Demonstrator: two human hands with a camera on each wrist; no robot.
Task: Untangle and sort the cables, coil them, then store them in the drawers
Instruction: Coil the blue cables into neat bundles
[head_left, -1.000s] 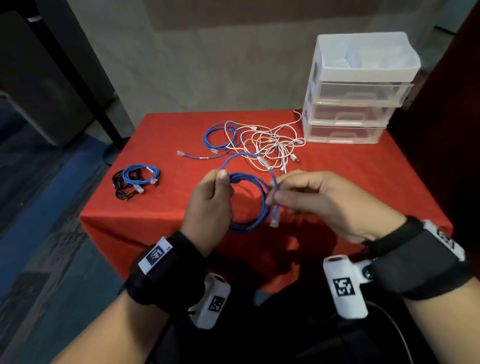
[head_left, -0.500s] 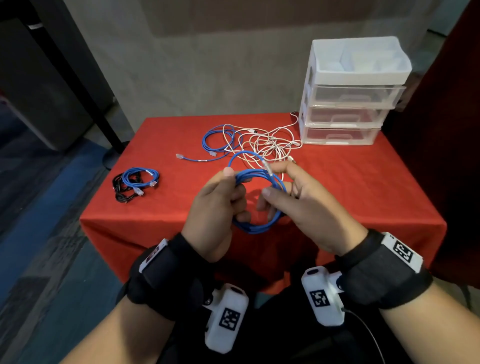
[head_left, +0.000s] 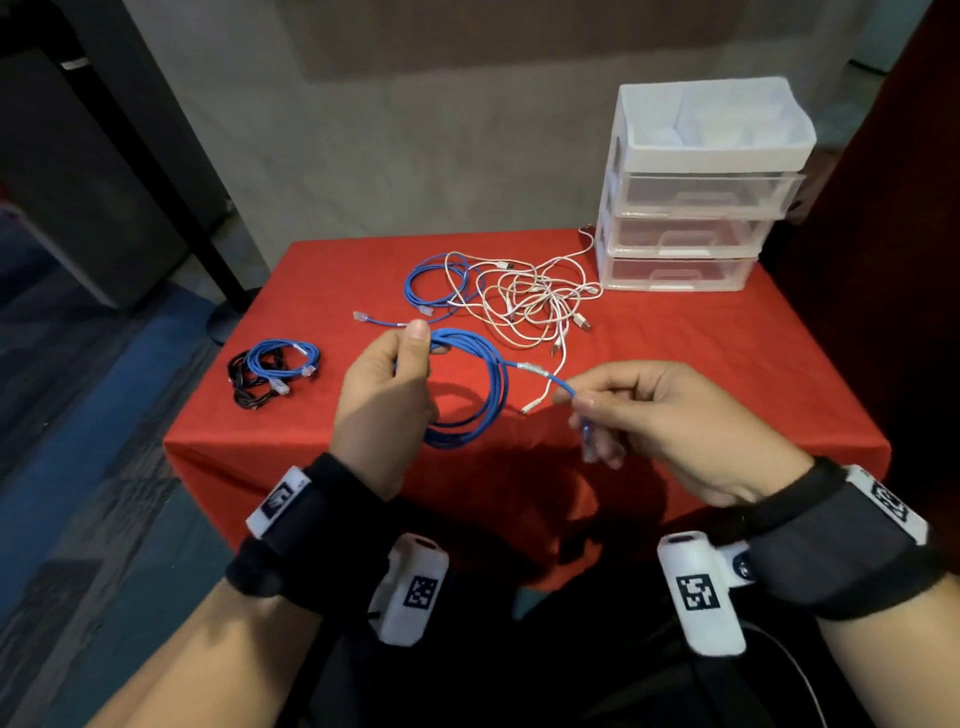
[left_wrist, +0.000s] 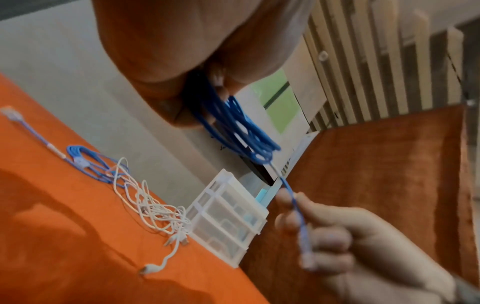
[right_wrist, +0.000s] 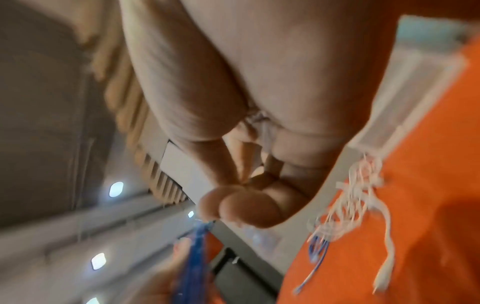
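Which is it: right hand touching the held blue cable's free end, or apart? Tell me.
Touching. The left wrist view shows the right hand pinching the blue cable between its fingers.

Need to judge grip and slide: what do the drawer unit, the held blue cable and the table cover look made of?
Drawer unit: looks like hard plastic, white frame with clear drawers you can see through. Blue cable: smooth rubbery-looking jacket that bends into loops, clear plastic plug; probably a network cable. Table cover: matte red cloth, draping and creasing over the table's edge.

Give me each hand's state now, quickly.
Left hand: grips the blue cable coil.
Right hand: pinches that cable's free end.
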